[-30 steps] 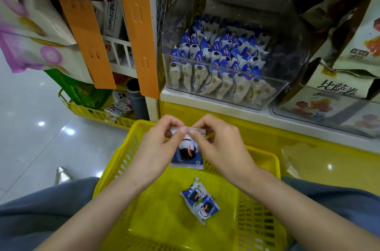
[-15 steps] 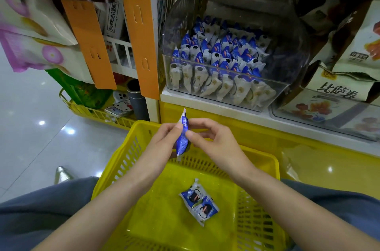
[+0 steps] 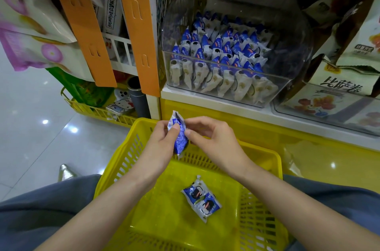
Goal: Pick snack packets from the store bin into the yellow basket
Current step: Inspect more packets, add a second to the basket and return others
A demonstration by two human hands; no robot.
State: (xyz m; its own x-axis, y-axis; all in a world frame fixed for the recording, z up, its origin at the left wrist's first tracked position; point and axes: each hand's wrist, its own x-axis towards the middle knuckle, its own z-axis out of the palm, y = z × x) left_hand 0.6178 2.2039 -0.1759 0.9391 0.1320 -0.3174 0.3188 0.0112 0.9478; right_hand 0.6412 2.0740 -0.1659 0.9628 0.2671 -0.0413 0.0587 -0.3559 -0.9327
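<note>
Nearest, between the person's grey-clad legs: one yellow basket (image 3: 123, 160) of rigid plastic, with slotted lattice walls and a smooth solid floor. On that floor, right of centre, lie two snack packets (image 3: 201, 198) of glossy blue-and-white film with crimped ends. They lie flat and touch along one edge.

Above the basket's far rim, one held packet (image 3: 178, 139) of the same film stands on end, its edge toward the camera, clear of the basket floor.

Left hand (image 3: 160, 146): the thumb is pressed on the packet's near face and the fingers are curled behind it.

Right hand (image 3: 213, 139): thumb and forefinger are closed on the packet's right edge. The other fingers are loosely bent and hold nothing.

Beyond, on a white shelf ledge (image 3: 205, 102): one store bin (image 3: 292, 49) of clear hard plastic with a curved hood. Inside, the binned packets (image 3: 222, 59) stand upright in tight rows, too closely packed to count.

To its left hang two flat orange strips (image 3: 139, 28) with slots.
</note>
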